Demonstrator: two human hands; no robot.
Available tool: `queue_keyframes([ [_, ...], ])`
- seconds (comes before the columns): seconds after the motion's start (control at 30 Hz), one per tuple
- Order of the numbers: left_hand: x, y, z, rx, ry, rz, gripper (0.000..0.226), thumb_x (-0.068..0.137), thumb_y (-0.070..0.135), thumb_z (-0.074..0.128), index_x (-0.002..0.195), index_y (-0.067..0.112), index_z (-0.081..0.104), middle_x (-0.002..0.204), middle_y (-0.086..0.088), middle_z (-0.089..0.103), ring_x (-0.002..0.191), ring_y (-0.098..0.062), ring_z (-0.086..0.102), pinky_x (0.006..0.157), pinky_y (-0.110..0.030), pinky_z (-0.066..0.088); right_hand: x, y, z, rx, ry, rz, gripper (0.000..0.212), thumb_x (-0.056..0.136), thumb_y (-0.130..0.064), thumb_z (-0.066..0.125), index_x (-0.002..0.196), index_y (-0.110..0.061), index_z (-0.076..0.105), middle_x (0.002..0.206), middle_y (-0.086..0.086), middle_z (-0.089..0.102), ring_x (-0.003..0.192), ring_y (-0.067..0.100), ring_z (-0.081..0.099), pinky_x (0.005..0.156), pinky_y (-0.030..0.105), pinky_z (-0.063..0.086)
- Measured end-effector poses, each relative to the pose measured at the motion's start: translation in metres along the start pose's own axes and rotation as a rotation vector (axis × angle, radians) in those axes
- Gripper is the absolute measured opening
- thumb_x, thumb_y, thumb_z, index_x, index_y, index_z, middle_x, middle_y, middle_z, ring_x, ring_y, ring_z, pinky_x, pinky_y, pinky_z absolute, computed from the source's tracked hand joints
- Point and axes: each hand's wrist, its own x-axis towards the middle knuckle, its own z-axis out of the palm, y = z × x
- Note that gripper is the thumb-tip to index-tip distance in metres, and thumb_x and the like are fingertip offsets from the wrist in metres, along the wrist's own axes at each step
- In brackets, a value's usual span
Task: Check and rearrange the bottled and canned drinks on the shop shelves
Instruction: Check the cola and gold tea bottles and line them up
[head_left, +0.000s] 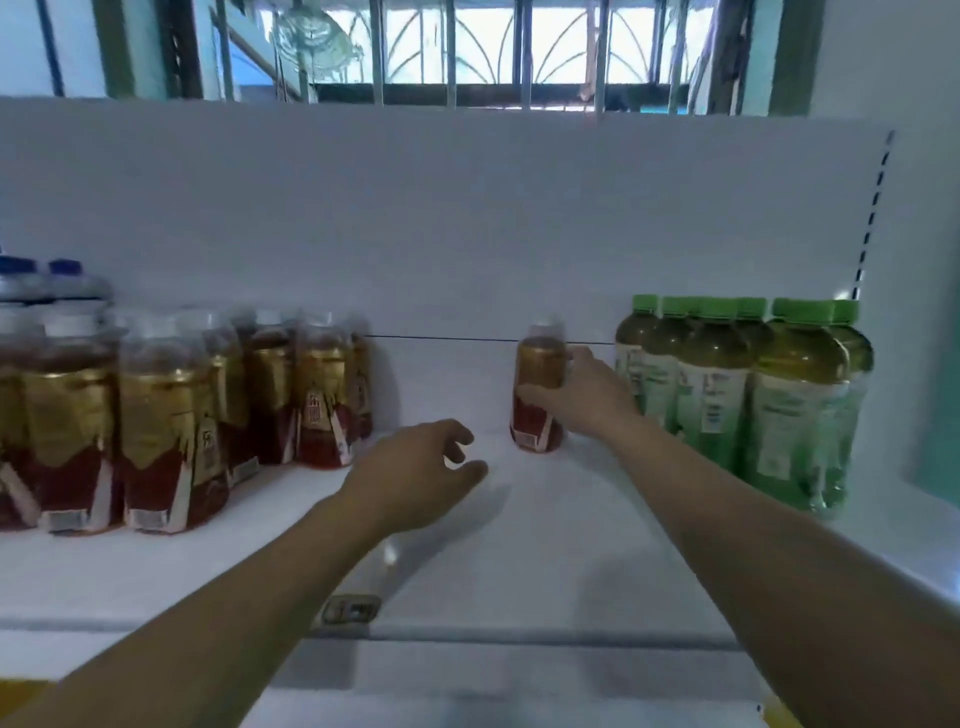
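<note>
Shelf (519, 545) of a white shop unit, head view, the only view. The landmark is the lone bottle (537, 364), red and gold with a clear cap, which stands upright near the back panel with bare shelf in front of it.

The right hand (587, 400) grips this bottle from its right side, fingers wrapped across the label and the thumb hidden behind. The left hand (421, 473) hangs over the shelf to the front left of the lone bottle, fingers loosely bent and holding nothing.

Well to the left of the lone bottle stands a packed group of matching red-and-gold bottles (171, 415), with blue-capped bottles (47, 280) beyond them at the frame edge. Just to its right, close behind the right hand, stands a block of green-capped bottles (753, 395). A price tag holder (350, 609) sits on the shelf lip, in front of and below the lone bottle.

Progress, as a judgement: the two blocks look ordered, and the lone bottle is the stray, parted from its own kind by a wide gap. Moving it left to join the matching group appears to be the step in hand. Other shelves are out of view, so what is left cannot be told.
</note>
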Motion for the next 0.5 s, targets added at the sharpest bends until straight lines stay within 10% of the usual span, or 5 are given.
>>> queue_keyframes([
  [0.2,0.068,-0.018,0.011,0.084,-0.018,0.024,0.046,0.095,0.057,0.052,0.135,0.035,0.051,0.121,0.018,0.062,0.104,-0.008,0.061,0.092,-0.034,0.052,0.062,0.031,0.055,0.395,0.024,0.159,0.081,0.077,-0.043,0.084,0.14,-0.02,0.039,0.131,0.006,0.06,0.118,0.031,0.06,0.099,0.053,0.052],
  [0.5,0.081,-0.024,0.021,-0.082,-0.112,0.14,0.042,0.092,0.05,0.061,0.132,0.039,0.052,0.116,0.023,0.059,0.098,0.002,0.059,0.093,-0.025,0.049,0.057,0.034,0.047,0.62,0.01,0.155,0.05,0.077,-0.036,0.085,0.117,-0.028,0.055,0.112,-0.005,0.068,0.106,0.021,0.066,0.095,0.046,0.055],
])
